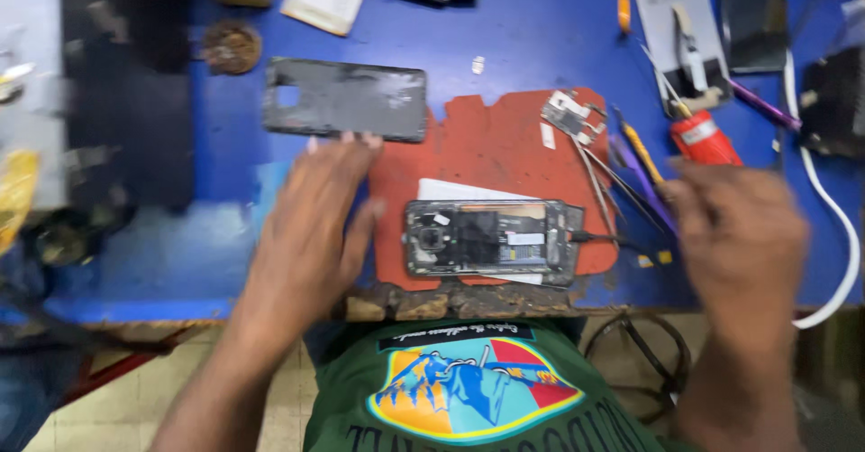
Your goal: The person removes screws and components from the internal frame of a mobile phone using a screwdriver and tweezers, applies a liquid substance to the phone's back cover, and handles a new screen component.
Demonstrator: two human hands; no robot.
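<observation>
An opened phone (489,240) with its insides bare lies on a red mat (491,150) at the table's front edge. Its dark back cover (345,99) lies to the upper left on the blue table (532,28). My left hand (311,227) is spread flat with the fingertips touching the cover's near edge, left of the phone. My right hand (739,236) hovers blurred to the right of the phone, over thin tools (631,186); what it grips cannot be made out. A small circuit board (571,116) rests at the mat's upper right.
A red-handled tool (703,136) and a yellow-tipped pen-like tool (641,150) lie right of the mat. A white cable (833,209) curves along the right edge. A round brown object (232,46) and dark boxes (126,82) sit at the left.
</observation>
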